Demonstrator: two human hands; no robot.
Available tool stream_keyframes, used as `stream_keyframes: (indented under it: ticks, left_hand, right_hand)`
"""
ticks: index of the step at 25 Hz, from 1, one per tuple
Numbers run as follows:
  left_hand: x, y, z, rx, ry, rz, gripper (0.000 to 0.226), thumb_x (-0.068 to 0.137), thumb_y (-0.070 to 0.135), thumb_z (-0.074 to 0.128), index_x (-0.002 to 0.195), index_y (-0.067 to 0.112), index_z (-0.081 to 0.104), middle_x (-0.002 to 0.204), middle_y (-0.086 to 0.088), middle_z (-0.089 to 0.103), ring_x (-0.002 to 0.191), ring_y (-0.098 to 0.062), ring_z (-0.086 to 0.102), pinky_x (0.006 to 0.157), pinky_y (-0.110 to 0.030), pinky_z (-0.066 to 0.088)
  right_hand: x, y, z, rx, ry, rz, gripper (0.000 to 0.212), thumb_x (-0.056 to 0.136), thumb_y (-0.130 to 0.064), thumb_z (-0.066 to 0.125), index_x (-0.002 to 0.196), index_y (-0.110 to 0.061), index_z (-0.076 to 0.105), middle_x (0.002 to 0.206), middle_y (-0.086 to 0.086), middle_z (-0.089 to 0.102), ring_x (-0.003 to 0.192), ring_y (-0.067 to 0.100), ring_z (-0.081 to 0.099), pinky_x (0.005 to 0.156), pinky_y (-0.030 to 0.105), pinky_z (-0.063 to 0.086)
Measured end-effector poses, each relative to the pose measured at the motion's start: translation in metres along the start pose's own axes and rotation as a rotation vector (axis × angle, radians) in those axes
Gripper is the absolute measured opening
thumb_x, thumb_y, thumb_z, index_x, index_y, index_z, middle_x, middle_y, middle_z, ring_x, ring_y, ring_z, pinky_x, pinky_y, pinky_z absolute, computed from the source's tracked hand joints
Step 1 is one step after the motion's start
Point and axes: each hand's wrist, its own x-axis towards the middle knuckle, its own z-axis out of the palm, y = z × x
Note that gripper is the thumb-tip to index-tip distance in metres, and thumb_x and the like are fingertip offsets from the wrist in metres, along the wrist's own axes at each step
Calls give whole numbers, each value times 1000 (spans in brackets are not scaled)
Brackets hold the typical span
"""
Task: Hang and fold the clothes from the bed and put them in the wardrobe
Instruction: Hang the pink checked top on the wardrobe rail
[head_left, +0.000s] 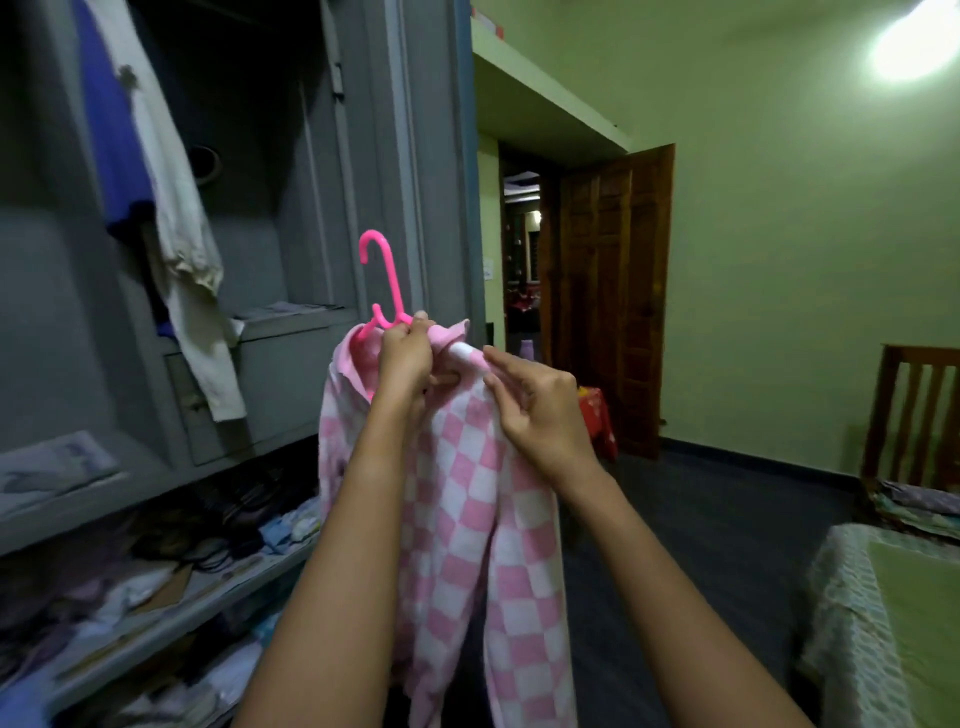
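Hanging step: left hand (405, 358) clamps the pink hanger (385, 270) and the checked garment (467, 519) at its collar. Right hand (535, 410) touches the shoulder, pinch uncertain. Next, judged: hook it inside the wardrobe (363, 130), left.

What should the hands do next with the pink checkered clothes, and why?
Probably the right hand should pull the bunched shoulder of the checkered garment down over the pink hanger. The left hand grips the hanger at the collar, but the cloth on that side looks crumpled, so it may slip.
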Motion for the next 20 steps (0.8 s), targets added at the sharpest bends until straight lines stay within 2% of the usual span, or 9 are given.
stream_keyframes:
  ticks: [2, 3, 6, 9, 11, 14, 18, 20]
  left_hand:
    - [24, 21, -12, 59, 70, 18, 17, 94, 24, 53, 92, 7, 57, 67, -13, 55, 39, -16, 48, 37, -21, 37]
    - [36, 32, -18, 58, 85, 23, 17, 94, 23, 52, 93, 6, 56, 65, -14, 52, 31, -13, 44, 33, -18, 34]
    - [69, 63, -31, 20, 77, 87, 13, 94, 16, 50, 87, 5, 52, 59, -9, 48, 24, -7, 39, 29, -13, 29]
    - [109, 90, -44, 32, 67, 184, 13, 93, 13, 51, 84, 5, 56, 51, -2, 51, 28, -6, 43, 31, -14, 34]
    - [142, 104, -56, 98, 117, 240, 13, 93, 14, 51, 85, 9, 60, 59, -2, 51, 35, -5, 47, 39, -17, 41]
    - [194, 127, -80, 219, 148, 362, 22, 92, 17, 52, 74, 15, 62, 70, -3, 58, 61, -11, 53, 57, -25, 41]
    - [260, 168, -115, 261, 221, 497, 21, 94, 19, 50, 76, 21, 60, 93, -4, 65, 85, -12, 57, 73, -29, 46]
    - [290, 187, -130, 329, 278, 564, 15, 94, 21, 50, 85, 20, 62, 105, -4, 65, 93, -12, 56, 80, -29, 45]
  right_hand:
    - [28, -6, 25, -19, 65, -78, 28, 86, -1, 57, 113, 2, 65, 97, 20, 70, 85, 31, 67, 79, 39, 54]
    - [42, -8, 37, -22, 95, -96, 27, 85, -1, 57, 111, 2, 66, 94, 21, 70, 82, 33, 67, 76, 41, 54]
    - [89, -13, 71, -17, 165, -141, 27, 83, 2, 55, 106, 2, 68, 89, 22, 70, 79, 37, 66, 73, 43, 55]
    - [145, -18, 103, 26, 184, -131, 24, 83, 5, 54, 102, 2, 69, 91, 22, 70, 83, 37, 66, 77, 41, 52]
    - [186, -19, 121, 37, 187, -123, 22, 84, 4, 53, 98, 2, 70, 93, 22, 70, 87, 37, 65, 77, 40, 49]
    - [249, -18, 146, -24, 200, -145, 23, 85, 1, 49, 93, 2, 70, 91, 23, 69, 88, 39, 63, 74, 39, 46]
    - [330, -16, 184, 36, 285, -193, 25, 83, 1, 49, 94, -2, 72, 90, 24, 69, 88, 40, 63, 77, 40, 49]
    - [366, -15, 208, 77, 332, -193, 23, 82, 1, 50, 92, 1, 71, 89, 24, 69, 87, 39, 64, 78, 40, 51]
